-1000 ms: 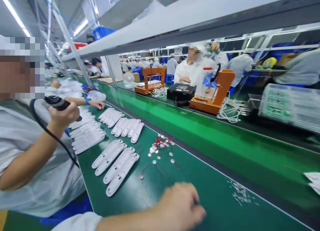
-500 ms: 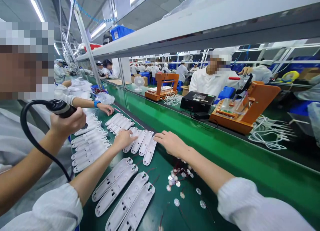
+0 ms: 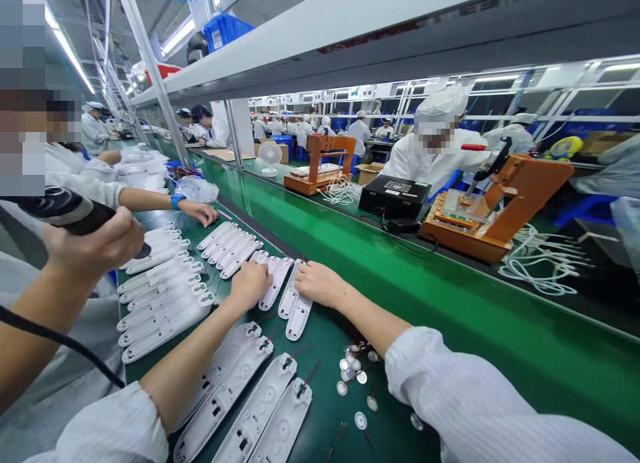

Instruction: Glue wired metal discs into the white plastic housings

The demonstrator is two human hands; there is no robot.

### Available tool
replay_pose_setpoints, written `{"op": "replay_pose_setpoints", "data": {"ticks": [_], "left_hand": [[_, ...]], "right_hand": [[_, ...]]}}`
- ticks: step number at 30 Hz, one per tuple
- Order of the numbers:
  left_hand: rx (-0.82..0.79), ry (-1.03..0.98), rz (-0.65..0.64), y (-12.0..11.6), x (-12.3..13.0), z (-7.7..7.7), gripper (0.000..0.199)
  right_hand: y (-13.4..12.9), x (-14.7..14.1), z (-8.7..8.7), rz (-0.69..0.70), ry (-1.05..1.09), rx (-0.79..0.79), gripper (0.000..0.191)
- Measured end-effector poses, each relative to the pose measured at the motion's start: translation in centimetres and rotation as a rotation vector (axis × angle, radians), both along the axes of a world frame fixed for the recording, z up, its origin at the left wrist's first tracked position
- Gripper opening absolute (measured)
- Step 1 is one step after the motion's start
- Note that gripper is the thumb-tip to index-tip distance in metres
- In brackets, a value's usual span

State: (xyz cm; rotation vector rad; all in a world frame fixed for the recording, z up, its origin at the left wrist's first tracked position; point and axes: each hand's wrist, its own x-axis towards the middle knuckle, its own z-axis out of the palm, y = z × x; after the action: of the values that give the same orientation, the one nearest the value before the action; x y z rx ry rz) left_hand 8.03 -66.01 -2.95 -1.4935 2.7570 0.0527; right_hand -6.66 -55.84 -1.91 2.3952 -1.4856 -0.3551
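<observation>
My left hand [image 3: 251,284] is closed at a small row of long white plastic shells [image 3: 276,283], its curled fingers against the left part of the row. Across a narrow gap, my right hand [image 3: 320,284] grips the upper end of two more white plastic shells [image 3: 299,318]; its fingertips are partly hidden. Nearer to me lie several larger-looking white shells [image 3: 280,413], open side up, with thin dark red wires at their ends. Small round discs with wires [image 3: 360,420] are scattered on the green table [image 3: 320,356] below my right hand.
At left, a co-worker's hand [image 3: 100,243] holds a black corded tool [image 3: 75,209] beside rows of shells [image 3: 165,316]. Another person's hand [image 3: 200,213] rests farther up. Beyond the green strip stand a black box [image 3: 395,196] and orange fixtures [image 3: 530,203]. A shelf [image 3: 350,56] hangs overhead.
A gap has opened in the row of shells between my hands. My left hand has closed more, and my right hand has come over the shells' upper end. The tool has shifted left in view.
</observation>
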Motion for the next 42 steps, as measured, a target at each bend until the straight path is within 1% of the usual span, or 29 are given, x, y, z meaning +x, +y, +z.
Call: {"op": "replay_pose_setpoints", "data": {"ticks": [4, 11, 18, 21, 23, 24, 25, 27, 29, 31, 33, 34, 35, 36, 37, 39, 41, 42], "left_hand": [[-0.036, -0.013, -0.034, 0.1, -0.3, 0.3, 0.024], [-0.084, -0.012, -0.037, 0.3, -0.5, 0.2, 0.026], [-0.103, 0.012, -0.039, -0.1, -0.6, 0.0, 0.024], [-0.111, 0.031, -0.047, -0.2, -0.4, 0.0, 0.024], [-0.114, 0.049, -0.052, -0.1, -0.3, 0.4, 0.024], [-0.117, 0.061, -0.054, -0.1, -0.3, 0.8, 0.024], [-0.122, 0.074, -0.056, 0.0, -0.3, 1.4, 0.024], [-0.135, 0.106, -0.073, 0.3, -0.7, 3.2, 0.024], [-0.155, 0.150, -0.117, 1.2, -1.3, 5.4, 0.024], [-0.174, 0.208, -0.197, 3.2, -1.9, 7.4, 0.021], [-0.171, 0.272, -0.320, 6.8, -2.0, 8.6, 0.018], [-0.160, 0.309, -0.402, 9.0, -1.9, 8.7, 0.017], [-0.142, 0.346, -0.490, 11.6, -1.5, 8.5, 0.018], [-0.121, 0.391, -0.589, 14.2, -1.0, 7.9, 0.020], [-0.117, 0.482, -0.728, 17.0, -0.4, 7.1, 0.024], [-0.064, 0.565, -0.928, 22.4, 0.8, 4.9, 0.029], [0.011, 0.551, -1.064, 27.5, 1.8, 2.5, 0.032], [0.029, 0.539, -1.100, 29.7, 2.2, 1.4, 0.032]], "right_hand": [[-0.2, -0.2, 0.0, 0.048, 0.009, 0.020, 0.010], [-0.1, -1.1, 0.4, -0.040, -0.012, -0.006, 0.009], [-1.3, -1.1, 0.0, -0.041, -0.033, -0.022, 0.010], [-1.3, -1.2, 0.1, -0.031, -0.039, -0.039, 0.009], [-0.9, -1.6, 0.7, -0.042, -0.049, -0.064, 0.009], [-0.4, -2.0, 1.3, -0.063, -0.055, -0.083, 0.010], [0.1, -2.5, 2.1, -0.091, -0.061, -0.106, 0.010], [1.9, -3.9, 4.2, -0.169, -0.072, -0.164, 0.011], [4.7, -5.5, 6.8, -0.231, -0.076, -0.225, 0.012], [9.1, -6.9, 9.3, -0.279, -0.064, -0.272, 0.017], [15.2, -7.5, 11.5, -0.310, -0.043, -0.297, 0.021], [18.8, -7.2, 12.2, -0.316, -0.024, -0.294, 0.025], [22.6, -6.7, 12.8, -0.317, -0.005, -0.285, 0.030], [26.5, -5.9, 13.1, -0.321, 0.014, -0.269, 0.037], [30.3, -4.8, 13.2, -0.324, 0.030, -0.246, 0.042], [37.7, -2.3, 12.9, -0.341, 0.053, -0.195, 0.046], [44.0, 0.3, 12.2, -0.403, 0.062, -0.170, 0.044], [46.7, 1.4, 11.8, -0.442, 0.060, -0.157, 0.043]]}}
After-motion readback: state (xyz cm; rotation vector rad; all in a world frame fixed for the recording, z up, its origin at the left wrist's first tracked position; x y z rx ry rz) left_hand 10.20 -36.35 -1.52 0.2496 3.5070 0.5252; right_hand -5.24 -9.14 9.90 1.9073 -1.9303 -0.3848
